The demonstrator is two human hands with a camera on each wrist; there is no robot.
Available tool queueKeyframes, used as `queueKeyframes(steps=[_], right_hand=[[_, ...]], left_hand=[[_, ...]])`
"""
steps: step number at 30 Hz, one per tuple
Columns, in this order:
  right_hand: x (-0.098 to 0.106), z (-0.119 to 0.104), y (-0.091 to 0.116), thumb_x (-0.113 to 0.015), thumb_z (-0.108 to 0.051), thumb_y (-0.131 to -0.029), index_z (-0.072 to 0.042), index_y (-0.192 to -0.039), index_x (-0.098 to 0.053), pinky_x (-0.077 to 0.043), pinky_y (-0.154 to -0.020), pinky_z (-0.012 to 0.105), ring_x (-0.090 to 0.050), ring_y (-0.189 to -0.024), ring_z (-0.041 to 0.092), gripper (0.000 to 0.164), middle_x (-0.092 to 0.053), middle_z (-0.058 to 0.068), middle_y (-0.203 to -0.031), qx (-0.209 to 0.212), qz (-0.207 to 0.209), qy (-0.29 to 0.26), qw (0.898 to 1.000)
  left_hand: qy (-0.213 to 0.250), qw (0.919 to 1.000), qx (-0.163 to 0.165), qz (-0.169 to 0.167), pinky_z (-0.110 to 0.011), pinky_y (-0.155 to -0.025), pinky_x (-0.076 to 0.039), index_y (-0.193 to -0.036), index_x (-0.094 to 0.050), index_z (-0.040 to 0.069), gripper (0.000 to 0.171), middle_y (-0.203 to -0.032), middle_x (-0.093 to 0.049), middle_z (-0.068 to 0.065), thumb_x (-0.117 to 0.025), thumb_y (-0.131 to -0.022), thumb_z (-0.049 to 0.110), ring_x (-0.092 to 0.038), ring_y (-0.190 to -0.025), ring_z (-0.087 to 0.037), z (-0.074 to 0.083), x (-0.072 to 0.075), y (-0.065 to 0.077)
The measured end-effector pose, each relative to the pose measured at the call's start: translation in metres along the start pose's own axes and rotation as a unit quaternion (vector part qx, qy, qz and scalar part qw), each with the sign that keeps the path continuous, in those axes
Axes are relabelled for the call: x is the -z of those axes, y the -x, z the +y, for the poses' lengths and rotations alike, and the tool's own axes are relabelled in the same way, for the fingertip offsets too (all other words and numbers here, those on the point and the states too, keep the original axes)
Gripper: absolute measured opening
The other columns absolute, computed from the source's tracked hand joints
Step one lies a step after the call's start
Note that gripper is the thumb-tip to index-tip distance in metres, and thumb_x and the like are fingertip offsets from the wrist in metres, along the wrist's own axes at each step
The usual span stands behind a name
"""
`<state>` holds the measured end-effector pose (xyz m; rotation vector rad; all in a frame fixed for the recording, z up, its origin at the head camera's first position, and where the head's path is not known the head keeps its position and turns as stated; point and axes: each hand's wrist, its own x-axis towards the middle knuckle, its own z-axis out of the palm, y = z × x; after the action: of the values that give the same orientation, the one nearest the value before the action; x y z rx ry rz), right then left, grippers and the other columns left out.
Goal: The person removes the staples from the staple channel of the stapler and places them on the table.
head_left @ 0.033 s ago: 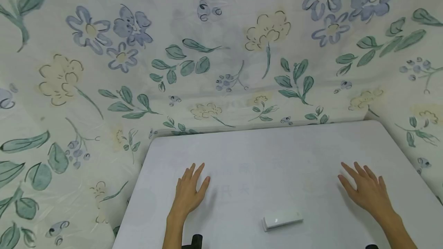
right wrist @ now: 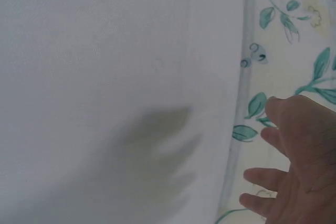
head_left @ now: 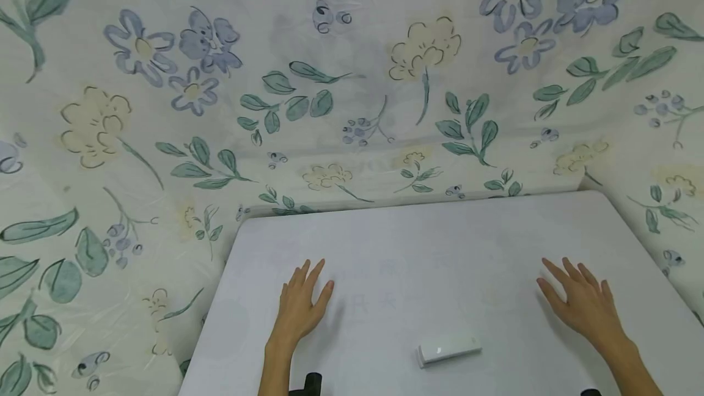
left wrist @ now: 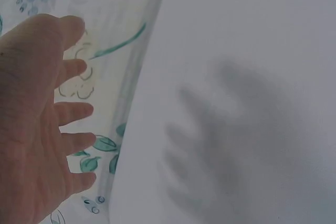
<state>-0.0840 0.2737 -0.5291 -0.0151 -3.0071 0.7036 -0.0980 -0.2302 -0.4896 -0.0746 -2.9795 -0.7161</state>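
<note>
A glossy white oblong object (head_left: 448, 351), perhaps a small case or stapler-like block, lies on the white tabletop (head_left: 440, 243) near the front middle; its exact kind is unclear. To its left, my left hand (head_left: 299, 307) hovers over the table with fingers spread and holds nothing. My right hand (head_left: 585, 304) is likewise held above the table on the right, fingers apart, touching nothing. In the left wrist view the left hand (left wrist: 39, 119) casts a shadow on the surface. The right hand (right wrist: 299, 161) shows its spread fingers in the right wrist view, also above a shadow.
A cloth or sheet with blue, yellow and green flower prints (head_left: 352, 90) surrounds the table behind and at both sides. Faint marks (head_left: 374, 302) show on the tabletop. Black pieces (head_left: 312, 384) are visible by each wrist at the bottom edge.
</note>
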Motion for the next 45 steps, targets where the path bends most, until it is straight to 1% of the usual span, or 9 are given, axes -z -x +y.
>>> queueKeyframes(steps=[4,6,9,12,16,25,29,34,45], right_hand=[[-0.001,0.0,0.005,-0.062,-0.033,-0.101,0.001,-0.134,-0.062,-0.037,-0.096,0.08,-0.048,-0.122,0.066,0.047,-0.053,0.042,-0.135,0.02,0.025,0.012,0.999],[-0.001,-0.001,0.008,-0.068,-0.024,-0.096,0.002,-0.125,-0.068,-0.055,-0.078,0.06,-0.065,-0.096,0.054,0.039,-0.063,0.04,-0.123,0.033,0.044,0.014,0.998],[-0.001,-0.003,0.011,-0.074,-0.013,-0.089,0.004,-0.113,-0.073,-0.048,-0.046,0.038,-0.063,-0.062,0.035,0.029,-0.072,0.034,-0.103,0.051,0.074,0.012,0.996],[-0.001,-0.005,0.012,-0.074,-0.027,-0.092,-0.001,-0.131,-0.065,-0.057,-0.076,0.057,-0.067,-0.089,0.047,0.048,-0.065,0.036,-0.123,0.027,0.049,0.018,0.998],[-0.002,-0.004,0.012,-0.064,-0.055,-0.094,-0.012,-0.157,-0.037,-0.015,-0.097,0.092,-0.022,-0.14,0.071,0.081,-0.029,0.041,-0.155,-0.01,-0.012,0.03,0.999],[0.008,-0.012,-0.011,-0.059,-0.058,-0.095,-0.015,-0.162,-0.025,-0.007,-0.103,0.09,-0.01,-0.146,0.068,0.087,-0.019,0.039,-0.161,-0.003,0.013,0.02,1.0],[0.014,-0.016,-0.015,-0.06,-0.056,-0.095,-0.014,-0.162,-0.027,-0.009,-0.105,0.089,-0.014,-0.145,0.068,0.086,-0.022,0.039,-0.16,0.001,0.007,0.022,1.0],[0.019,-0.031,-0.012,-0.069,-0.037,-0.095,-0.003,-0.146,-0.053,-0.038,-0.102,0.076,-0.046,-0.132,0.061,0.063,-0.048,0.039,-0.144,0.058,-0.041,0.036,0.997],[-0.016,-0.091,0.016,-0.076,-0.022,-0.091,-0.01,-0.122,-0.074,-0.057,-0.089,0.055,-0.069,-0.113,0.039,0.033,-0.073,0.02,-0.123,0.205,-0.085,0.03,0.975]], left_hand=[[0.007,0.9992,-0.029,0.028,-0.071,-0.108,-0.039,-0.14,-0.061,0.009,0.045,-0.147,-0.056,-0.025,-0.064,-0.1,0.027,-0.05,-0.138,-0.049,0.0,-0.002,0.004],[0.014,0.9967,-0.053,0.059,-0.06,-0.098,-0.051,-0.123,-0.07,0.007,0.029,-0.128,-0.07,-0.019,-0.069,-0.096,0.017,-0.065,-0.121,-0.04,0.0,-0.003,0.005],[0.027,0.9918,-0.079,0.097,-0.049,-0.084,-0.058,-0.105,-0.075,0.006,0.015,-0.105,-0.077,-0.012,-0.074,-0.091,0.009,-0.072,-0.1,-0.03,0.001,-0.005,0.007],[0.02,0.9946,-0.065,0.078,-0.06,-0.097,-0.051,-0.128,-0.068,0.008,0.038,-0.129,-0.07,-0.018,-0.072,-0.093,0.024,-0.065,-0.121,-0.039,0.003,-0.007,0.008],[-0.01,0.9999,-0.008,0.001,-0.077,-0.113,-0.025,-0.16,-0.036,0.02,0.082,-0.166,-0.031,-0.022,-0.067,-0.091,0.053,-0.028,-0.151,-0.052,0.005,-0.008,0.011],[-0.023,0.9991,-0.021,-0.029,-0.076,-0.119,-0.013,-0.162,-0.03,0.025,0.089,-0.171,-0.018,-0.018,-0.065,-0.089,0.06,-0.015,-0.157,-0.048,0.02,0.007,-0.019],[-0.029,0.9986,-0.038,-0.024,-0.074,-0.119,-0.015,-0.161,-0.033,0.024,0.086,-0.17,-0.024,-0.017,-0.066,-0.089,0.058,-0.02,-0.156,-0.045,0.023,0.01,-0.025],[0.02,0.9914,-0.129,0.003,-0.056,-0.109,-0.046,-0.134,-0.066,0.012,0.047,-0.136,-0.068,-0.012,-0.073,-0.093,0.032,-0.061,-0.129,-0.033,0.035,0.0,-0.016],[-0.016,0.9584,-0.22,-0.181,-0.041,-0.099,-0.056,-0.138,-0.063,0.018,0.059,-0.13,-0.071,-0.003,-0.078,-0.088,0.044,-0.067,-0.12,-0.022,0.081,-0.069,0.043]])
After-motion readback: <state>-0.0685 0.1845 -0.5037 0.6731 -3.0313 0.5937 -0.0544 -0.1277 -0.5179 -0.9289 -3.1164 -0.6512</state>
